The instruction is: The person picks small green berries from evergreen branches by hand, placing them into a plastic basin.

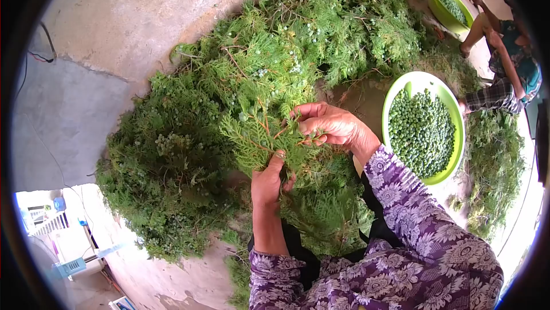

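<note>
A green leafy sprig (258, 138) with orange-brown stems is held up in front of the body. My left hand (268, 181) grips its lower part, thumb pressed on the leaves. At the sprig's right side is my right hand (326, 125), its fingers bent and pinched together; whatever lies between the fingertips is too small to make out. Below and behind both hands spreads a big pile of cut green branches (172, 167) with pale bluish berries. Just right of my right hand stands a lime-green basin (387, 109) holding many small green berries (421, 132).
Another person (507, 63) sits at the upper right beside a second lime-green basin (440, 15) of berries. More branches (495, 167) lie along the right. A cable (50, 52) runs on the floor at left, and household items (69, 252) stand at lower left.
</note>
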